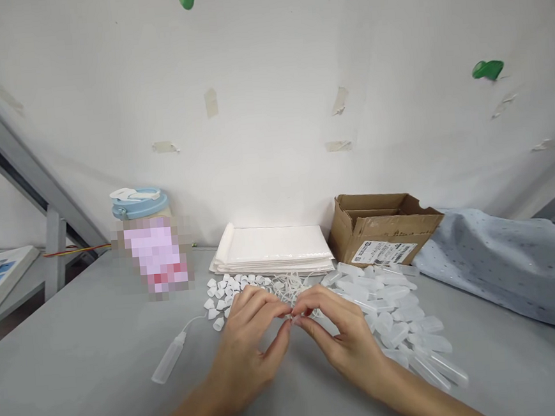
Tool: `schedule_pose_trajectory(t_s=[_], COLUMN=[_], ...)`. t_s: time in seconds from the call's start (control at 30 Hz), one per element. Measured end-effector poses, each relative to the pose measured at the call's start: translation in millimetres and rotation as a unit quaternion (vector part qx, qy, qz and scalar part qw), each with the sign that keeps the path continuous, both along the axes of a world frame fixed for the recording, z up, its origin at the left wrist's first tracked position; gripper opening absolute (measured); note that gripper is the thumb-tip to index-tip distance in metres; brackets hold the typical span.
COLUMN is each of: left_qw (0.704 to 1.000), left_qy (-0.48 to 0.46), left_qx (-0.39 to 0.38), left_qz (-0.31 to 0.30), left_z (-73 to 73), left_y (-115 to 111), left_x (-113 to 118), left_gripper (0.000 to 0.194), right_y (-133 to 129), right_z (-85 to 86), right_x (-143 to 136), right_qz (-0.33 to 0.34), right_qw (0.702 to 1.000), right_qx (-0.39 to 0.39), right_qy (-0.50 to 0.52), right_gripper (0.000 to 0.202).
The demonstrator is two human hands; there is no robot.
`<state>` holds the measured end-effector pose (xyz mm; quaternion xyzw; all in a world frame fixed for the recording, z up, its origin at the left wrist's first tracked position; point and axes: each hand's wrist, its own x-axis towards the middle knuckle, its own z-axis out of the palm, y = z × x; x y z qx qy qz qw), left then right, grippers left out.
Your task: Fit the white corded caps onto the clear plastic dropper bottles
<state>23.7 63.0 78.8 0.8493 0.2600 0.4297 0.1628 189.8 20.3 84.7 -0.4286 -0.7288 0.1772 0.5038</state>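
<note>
My left hand (252, 332) and my right hand (342, 331) meet fingertip to fingertip over the grey table. Both are closed in a pinch around something tiny and pale, mostly hidden by the fingers. Just behind them lies a tangle of thin translucent tubes (290, 285). Small white cone-shaped caps (222, 291) are scattered behind my left hand. To the right of my right hand spreads a heap of translucent plastic bottles (395, 298). A single translucent bottle (168, 361) with a thin curved tube on its tip lies at the left.
A stack of white padded mailers (275, 245) lies against the wall, with an open cardboard box (380, 235) to its right. Pale blue dotted cloth (507, 267) covers the far right. At the back left stand a blue-lidded container (140, 204) and a blurred pinkish item (156, 253).
</note>
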Motion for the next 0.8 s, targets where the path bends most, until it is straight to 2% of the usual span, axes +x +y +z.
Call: schedule_pose_trajectory(t_s=[0.1, 0.23, 0.37, 0.53, 0.7, 0.8], left_qw=[1.000, 0.998, 0.992, 0.982, 0.990, 0.996], left_qy=[-0.011, -0.035, -0.039, -0.013, -0.042, -0.034], left_qx=[0.018, 0.051, 0.114, 0.179, 0.134, 0.085], left_qz=[-0.011, 0.008, 0.045, 0.057, 0.030, -0.008], left_z=[2.6, 4.0, -0.5, -4.6, 3.5, 7.4], left_y=[0, 1, 3, 2, -2, -5], left_x=[1, 1, -1, -5, -4, -2], left_gripper=[0.017, 0.016, 0.016, 0.019, 0.017, 0.014], right_y=[-2, -3, -1, -1, -2, -3], right_z=[-0.1, -1.6, -1.7, 0.8, -0.7, -4.5], right_x=[0, 0, 1, 1, 3, 7], right_qz=[0.005, 0.017, 0.006, -0.014, -0.044, -0.020], right_qw=[1.000, 0.999, 1.000, 1.000, 0.995, 0.984], right_qx=[0.029, 0.024, 0.015, 0.016, 0.075, 0.141], right_qy=[-0.004, -0.016, -0.016, -0.017, -0.038, -0.106], right_gripper=[0.017, 0.018, 0.018, 0.016, 0.017, 0.022])
